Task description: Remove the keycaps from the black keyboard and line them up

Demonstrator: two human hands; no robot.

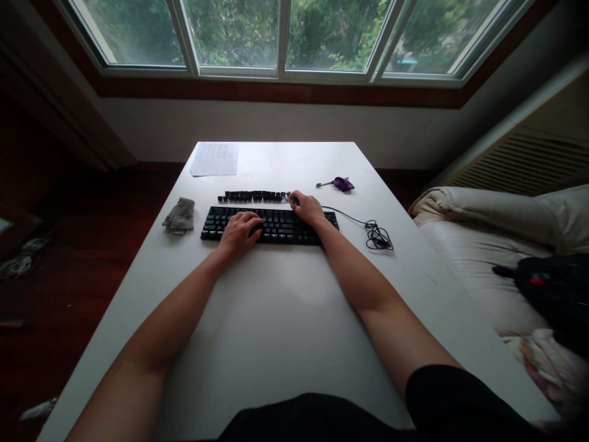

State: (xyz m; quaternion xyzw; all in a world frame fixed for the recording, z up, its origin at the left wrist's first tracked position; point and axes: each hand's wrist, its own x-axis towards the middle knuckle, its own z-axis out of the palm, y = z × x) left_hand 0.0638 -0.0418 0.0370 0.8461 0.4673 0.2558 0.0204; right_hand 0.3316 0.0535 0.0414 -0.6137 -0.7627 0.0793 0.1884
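A black keyboard point(280, 229) lies across the white table. My left hand point(239, 231) rests on its left half, with fingers spread and slightly curled over the keys. Behind the keyboard stretches a row of loose black keycaps point(253, 196). At the right end of that row, my right hand point(307, 207) is closed, its forearm crossing the keyboard's right side. A small wire tool, looking like a keycap puller point(288, 197), shows at its fingertips. Whether a keycap is in the wire is too small to tell.
A grey cloth point(180, 216) lies left of the keyboard. The coiled cable point(379, 236) is on the right. Farther back are a small brush point(324, 183), a purple item point(343, 183) and a paper sheet point(215, 159). A padded seat point(478, 245) stands beside the table.
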